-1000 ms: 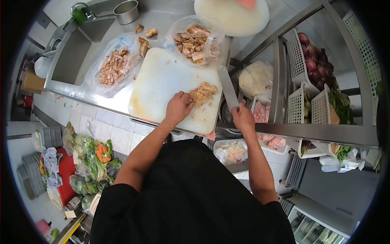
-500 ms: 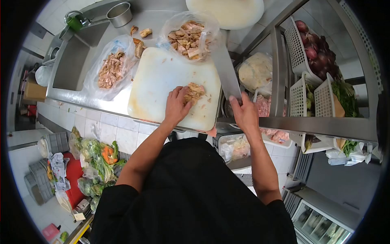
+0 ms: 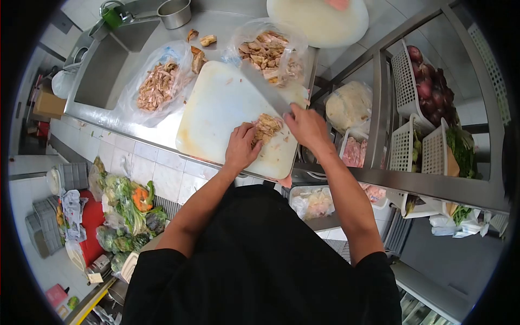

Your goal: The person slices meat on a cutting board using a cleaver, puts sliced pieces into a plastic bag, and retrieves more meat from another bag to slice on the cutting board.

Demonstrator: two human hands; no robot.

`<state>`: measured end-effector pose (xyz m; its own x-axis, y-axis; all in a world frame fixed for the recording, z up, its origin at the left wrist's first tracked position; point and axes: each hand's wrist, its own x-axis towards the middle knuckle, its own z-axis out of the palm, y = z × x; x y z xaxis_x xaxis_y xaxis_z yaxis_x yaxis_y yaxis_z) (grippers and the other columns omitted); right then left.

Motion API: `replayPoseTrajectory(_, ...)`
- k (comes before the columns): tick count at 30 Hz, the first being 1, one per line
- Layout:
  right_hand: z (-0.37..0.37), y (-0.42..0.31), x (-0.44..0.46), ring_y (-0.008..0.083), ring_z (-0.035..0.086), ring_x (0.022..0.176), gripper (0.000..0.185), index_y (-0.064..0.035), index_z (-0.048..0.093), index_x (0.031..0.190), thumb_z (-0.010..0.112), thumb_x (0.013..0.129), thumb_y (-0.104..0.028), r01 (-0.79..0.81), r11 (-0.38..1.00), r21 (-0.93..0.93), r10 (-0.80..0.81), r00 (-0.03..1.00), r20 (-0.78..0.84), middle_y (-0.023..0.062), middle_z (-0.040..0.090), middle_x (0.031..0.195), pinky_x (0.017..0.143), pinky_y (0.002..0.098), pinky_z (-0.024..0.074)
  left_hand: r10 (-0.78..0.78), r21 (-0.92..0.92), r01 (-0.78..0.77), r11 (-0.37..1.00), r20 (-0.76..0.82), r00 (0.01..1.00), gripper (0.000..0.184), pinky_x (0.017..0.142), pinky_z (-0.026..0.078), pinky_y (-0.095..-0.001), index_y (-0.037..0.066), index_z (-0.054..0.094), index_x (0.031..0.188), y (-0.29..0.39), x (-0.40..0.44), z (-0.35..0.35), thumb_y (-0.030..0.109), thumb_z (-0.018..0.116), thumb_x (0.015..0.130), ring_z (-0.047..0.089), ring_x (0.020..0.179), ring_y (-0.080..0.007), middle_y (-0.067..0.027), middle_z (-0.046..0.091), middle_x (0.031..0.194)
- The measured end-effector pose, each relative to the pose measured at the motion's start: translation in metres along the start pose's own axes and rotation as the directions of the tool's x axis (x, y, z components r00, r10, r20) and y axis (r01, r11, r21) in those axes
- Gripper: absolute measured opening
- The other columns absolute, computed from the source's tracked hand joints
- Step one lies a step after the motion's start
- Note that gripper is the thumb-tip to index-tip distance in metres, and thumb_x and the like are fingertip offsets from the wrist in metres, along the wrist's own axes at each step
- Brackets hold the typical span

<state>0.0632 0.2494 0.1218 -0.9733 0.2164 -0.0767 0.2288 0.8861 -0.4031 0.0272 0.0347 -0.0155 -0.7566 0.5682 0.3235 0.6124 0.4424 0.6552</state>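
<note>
A small heap of sliced meat (image 3: 268, 128) lies on the white cutting board (image 3: 208, 111). Against the heap's left side rests my left hand (image 3: 242, 146), its fingers bent and close together on the meat's edge. My right hand (image 3: 307, 129) is wrapped round the handle of a wide-bladed knife (image 3: 265, 89), at the board's right side. The blade points up and left over the board, beyond the heap. Behind the board sits an open plastic bag of meat pieces (image 3: 266, 53); another bag of cut meat (image 3: 157, 86) is to the left.
Larger meat chunks (image 3: 198, 59) lie between the bags. A metal sink (image 3: 108, 70) and a steel pot (image 3: 174, 14) are at the back left. A round board (image 3: 319, 21) stands beyond the counter. At right, a metal rack (image 3: 411, 181) holds baskets of onions and greens.
My right hand has brought the knife from the board's right edge inward over the board, its blade now slanting up-left. My left hand stays beside the meat.
</note>
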Motion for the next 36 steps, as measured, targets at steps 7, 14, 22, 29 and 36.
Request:
replayPoseTrajectory(7,0.05,0.019,0.0,0.046,0.069,0.08,0.028,-0.0016,0.062,0.099,0.059,0.098,-0.029,0.016,0.999,0.038,-0.014,0.998,-0.069,0.0233,0.071,0.081,0.075,0.0546,0.055,-0.049,0.007,0.049,0.999,0.008,0.999,0.036,0.098,0.046,-0.0471,0.002,0.063,0.113,0.002,-0.001,0.001,0.018,0.075,0.083,0.055,0.111,-0.0369,-0.0159,0.056,0.12)
replayPoseTrajectory(14,-0.013,-0.024,0.001,0.0456,0.069,0.078,0.027,-0.0012,0.061,0.098,0.058,0.099,-0.028,0.061,0.996,0.07,-0.056,0.996,-0.072,0.0243,0.07,0.078,0.072,0.0547,0.0541,-0.058,0.008,0.058,0.998,0.005,0.998,0.034,0.098,0.046,-0.0475,0.003,0.062,0.11,0.001,-0.002,0.003,0.019,0.075,0.083,0.054,0.111,-0.0377,-0.0168,0.056,0.119)
replayPoseTrajectory(22,0.055,0.011,0.005,0.0499,0.068,0.079,0.027,-0.0038,0.062,0.097,0.055,0.099,-0.029,0.09,0.996,0.007,-0.09,0.993,0.071,0.0239,0.07,0.078,0.074,0.0552,0.0554,-0.071,0.017,0.07,0.997,0.026,0.997,0.035,0.099,0.045,-0.0475,0.003,0.062,0.109,-0.002,-0.002,0.002,0.017,0.077,0.081,0.053,0.113,-0.0379,-0.0163,0.056,0.12)
replayPoseTrajectory(29,-0.005,-0.024,0.011,0.0474,0.068,0.076,0.027,-0.0037,0.062,0.098,0.057,0.099,-0.031,0.038,0.991,0.125,-0.018,0.988,-0.15,0.024,0.069,0.076,0.069,0.056,0.0529,-0.041,0.037,0.041,0.998,-0.002,0.999,0.039,0.1,0.045,-0.0472,0.004,0.062,0.113,0.005,-0.025,-0.013,0.018,0.078,0.081,0.053,0.114,-0.0369,-0.016,0.055,0.123)
replayPoseTrajectory(36,0.051,0.0,0.01,0.0477,0.07,0.082,0.031,-0.005,0.064,0.109,0.057,0.099,-0.033,0.094,0.995,-0.023,-0.091,0.99,0.11,0.0232,0.072,0.082,0.076,0.0554,0.0557,-0.032,0.097,0.032,0.995,0.001,0.999,0.04,0.098,0.046,-0.0456,0.003,0.062,0.116,0.003,-0.022,-0.013,0.02,0.077,0.082,0.054,0.113,-0.0356,-0.0153,0.056,0.122)
